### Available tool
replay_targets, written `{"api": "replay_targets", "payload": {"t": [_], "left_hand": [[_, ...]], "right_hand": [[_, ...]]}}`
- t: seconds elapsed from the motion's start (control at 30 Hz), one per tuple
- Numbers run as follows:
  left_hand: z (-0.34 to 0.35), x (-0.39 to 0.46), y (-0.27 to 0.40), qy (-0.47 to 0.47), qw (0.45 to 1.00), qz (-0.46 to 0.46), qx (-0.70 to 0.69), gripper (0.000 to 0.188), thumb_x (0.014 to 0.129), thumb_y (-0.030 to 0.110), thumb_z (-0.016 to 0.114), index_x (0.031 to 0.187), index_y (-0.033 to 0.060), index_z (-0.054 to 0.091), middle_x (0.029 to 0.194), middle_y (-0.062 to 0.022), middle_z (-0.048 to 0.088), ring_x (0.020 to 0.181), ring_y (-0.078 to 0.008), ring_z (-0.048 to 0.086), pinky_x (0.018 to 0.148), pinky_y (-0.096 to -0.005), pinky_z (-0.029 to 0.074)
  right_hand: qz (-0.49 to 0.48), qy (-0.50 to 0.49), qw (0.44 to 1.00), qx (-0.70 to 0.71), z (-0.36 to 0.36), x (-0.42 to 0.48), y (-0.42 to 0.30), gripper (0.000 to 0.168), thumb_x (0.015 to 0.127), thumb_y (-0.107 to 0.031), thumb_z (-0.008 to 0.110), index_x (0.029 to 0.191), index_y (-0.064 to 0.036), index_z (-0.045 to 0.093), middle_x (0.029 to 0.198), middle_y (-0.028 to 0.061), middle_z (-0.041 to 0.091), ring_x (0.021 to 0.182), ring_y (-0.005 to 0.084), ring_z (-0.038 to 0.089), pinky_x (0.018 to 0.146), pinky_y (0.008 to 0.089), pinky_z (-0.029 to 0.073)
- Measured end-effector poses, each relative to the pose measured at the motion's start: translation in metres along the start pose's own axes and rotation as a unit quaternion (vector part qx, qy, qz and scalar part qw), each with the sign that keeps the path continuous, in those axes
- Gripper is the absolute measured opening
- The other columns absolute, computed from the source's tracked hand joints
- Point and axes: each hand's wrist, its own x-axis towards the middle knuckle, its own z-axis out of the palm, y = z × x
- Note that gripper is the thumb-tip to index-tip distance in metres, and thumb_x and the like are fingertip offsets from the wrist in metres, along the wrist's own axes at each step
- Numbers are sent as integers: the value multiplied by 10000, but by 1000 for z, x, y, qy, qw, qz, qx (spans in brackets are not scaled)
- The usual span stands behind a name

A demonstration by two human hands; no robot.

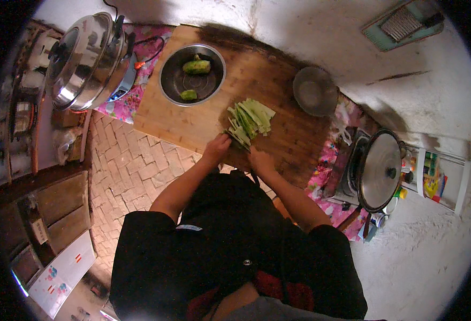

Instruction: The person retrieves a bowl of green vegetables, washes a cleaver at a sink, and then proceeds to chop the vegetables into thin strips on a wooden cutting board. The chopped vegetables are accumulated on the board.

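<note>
A pile of sliced green vegetable, probably cucumber (251, 118), lies on a large wooden cutting board (151, 108). My left hand (217, 148) is at the near left end of the pile, its fingers bent and their tips by the lowest slices. Close to the pile's near right edge is my right hand (261, 160), with the fingers curled. A dark shape shows beneath it, too blurred to name, and whether the hand grips anything is unclear. Behind the pile to the left, a steel bowl (179, 100) holds two green vegetable pieces (196, 67).
A grey bowl (315, 91) sits at the board's back right. On the right, a lidded pan (380, 172) rests on a stove (350, 168). A lidded steel pot (83, 60) stands at left, near a power cord (153, 38). A white wall (299, 24) bounds the back.
</note>
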Motion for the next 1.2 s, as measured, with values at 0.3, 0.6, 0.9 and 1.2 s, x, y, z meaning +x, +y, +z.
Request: {"api": "replay_targets", "payload": {"t": [0.3, 0.6, 0.9, 1.2], "left_hand": [[-29, -15, -5, -16, 1000, 26, 5, 230, 720, 85, 548, 947, 48, 549, 973, -124, 546, 921, -312, 550, 743, -377, 497], [-20, 9, -14, -52, 998, 19, 1, 290, 736, 94, 559, 1020, 34, 563, 1059, -146, 545, 1009, -333, 517, 796, -396, 485], [-20, 4, -21, -51, 998, 38, 20, 266, 753, 102, 513, 1004, 43, 579, 1030, -120, 534, 1001, -304, 516, 778, -367, 500], [-17, -5, -26, -33, 999, -7, 19, 254, 742, 80, 533, 990, 34, 561, 1019, -135, 533, 1002, -320, 511, 777, -383, 494]], "right_hand": [[-8, -21, 996, 85, 2, -2, -23, 188, 892, -263, 496, 954, -85, 486, 743, 244, 611, 697, 452, 582, 606, 570, 433], [4, -19, 1000, 19, -47, 12, -13, 174, 883, -163, 470, 1010, -45, 479, 822, 238, 627, 780, 420, 617, 638, 535, 474], [-47, 16, 995, -87, -32, 8, -25, 123, 823, -134, 508, 906, -52, 467, 688, 178, 628, 619, 399, 617, 530, 513, 477], [-49, 41, 998, 25, -23, 11, -16, 113, 882, -176, 476, 909, -66, 483, 712, 225, 609, 676, 415, 607, 585, 510, 470]]}}
